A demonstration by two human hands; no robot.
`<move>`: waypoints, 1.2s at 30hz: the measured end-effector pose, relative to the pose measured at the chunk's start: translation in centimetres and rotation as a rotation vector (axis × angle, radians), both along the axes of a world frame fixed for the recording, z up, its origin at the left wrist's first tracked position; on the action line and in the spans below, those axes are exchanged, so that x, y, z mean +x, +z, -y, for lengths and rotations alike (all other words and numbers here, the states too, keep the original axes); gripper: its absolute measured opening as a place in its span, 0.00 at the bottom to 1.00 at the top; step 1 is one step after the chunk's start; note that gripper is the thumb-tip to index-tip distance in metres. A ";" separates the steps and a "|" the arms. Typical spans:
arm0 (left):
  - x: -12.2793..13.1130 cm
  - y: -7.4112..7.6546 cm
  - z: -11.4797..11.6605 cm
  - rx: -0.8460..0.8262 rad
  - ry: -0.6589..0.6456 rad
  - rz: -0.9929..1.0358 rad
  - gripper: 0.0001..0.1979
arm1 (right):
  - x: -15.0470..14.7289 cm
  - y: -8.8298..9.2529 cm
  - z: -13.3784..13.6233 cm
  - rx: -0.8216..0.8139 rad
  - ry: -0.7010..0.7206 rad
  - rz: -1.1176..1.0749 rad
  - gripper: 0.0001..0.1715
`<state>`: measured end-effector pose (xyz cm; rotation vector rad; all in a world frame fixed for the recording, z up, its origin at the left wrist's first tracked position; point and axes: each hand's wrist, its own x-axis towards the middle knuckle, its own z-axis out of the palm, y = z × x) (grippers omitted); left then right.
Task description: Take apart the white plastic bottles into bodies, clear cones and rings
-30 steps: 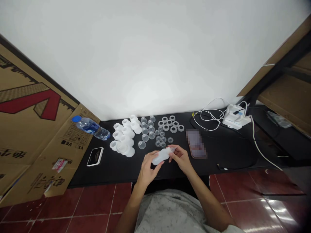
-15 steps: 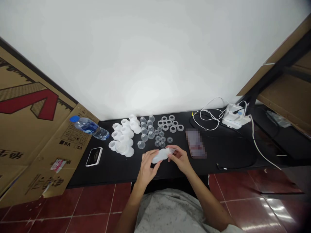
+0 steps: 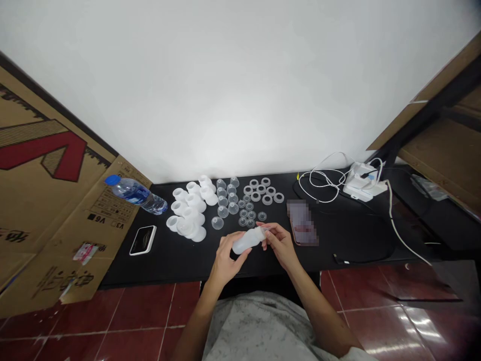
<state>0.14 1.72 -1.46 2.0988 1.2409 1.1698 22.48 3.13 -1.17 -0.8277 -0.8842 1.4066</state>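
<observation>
A frosted white baby bottle [image 3: 246,242] lies tilted between my hands above the front of the black table, its top toward the right. My left hand [image 3: 226,256] is wrapped round the bottle's body, thumb on the near side. With bent fingers, my right hand [image 3: 278,244] grips the clear top end at the bottle's neck; the fingers partly hide it. Just beyond are small clear discs [image 3: 262,216], clear ring collars [image 3: 267,199] and clear domed caps [image 3: 217,223]. Several white bottles [image 3: 193,215] stand grouped to the left.
At the left are a water bottle [image 3: 137,194], a white-framed device [image 3: 143,240] and a large cardboard box [image 3: 56,220]. A phone [image 3: 302,223] lies right of my hands. White cables [image 3: 330,173] run to a power strip [image 3: 363,183] at the back right.
The bottle has tilted a little more, its top end raised. My right fingers have shifted on the top and cover more of the clear tip. The view has moved slightly.
</observation>
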 end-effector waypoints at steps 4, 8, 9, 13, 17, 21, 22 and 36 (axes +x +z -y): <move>-0.2 0.0 0.0 -0.008 -0.013 -0.004 0.21 | 0.0 0.2 -0.1 0.017 0.031 0.026 0.22; -0.2 -0.1 0.0 0.088 -0.022 -0.065 0.20 | -0.2 0.4 0.1 0.032 0.003 0.057 0.24; -0.1 0.0 0.0 0.111 -0.019 -0.082 0.20 | -0.2 0.4 0.1 0.035 -0.002 0.069 0.24; 0.4 0.9 0.5 0.145 -0.002 -0.113 0.19 | -0.4 0.2 0.2 0.026 -0.070 0.132 0.26; 0.3 1.3 0.9 0.123 0.060 -0.066 0.16 | -0.1 0.1 0.0 0.015 -0.329 0.281 0.25; 0.0 0.6 0.9 0.074 0.228 0.025 0.14 | 0.3 2.0 -0.7 0.179 -0.500 0.698 0.16; 0.0 0.4 0.8 0.045 0.257 0.042 0.14 | 0.1 2.9 -1.1 0.267 -0.487 0.801 0.15; -0.3 0.1 -0.1 -0.191 0.194 0.296 0.10 | -14.1 9.6 -8.6 0.672 0.355 1.875 0.13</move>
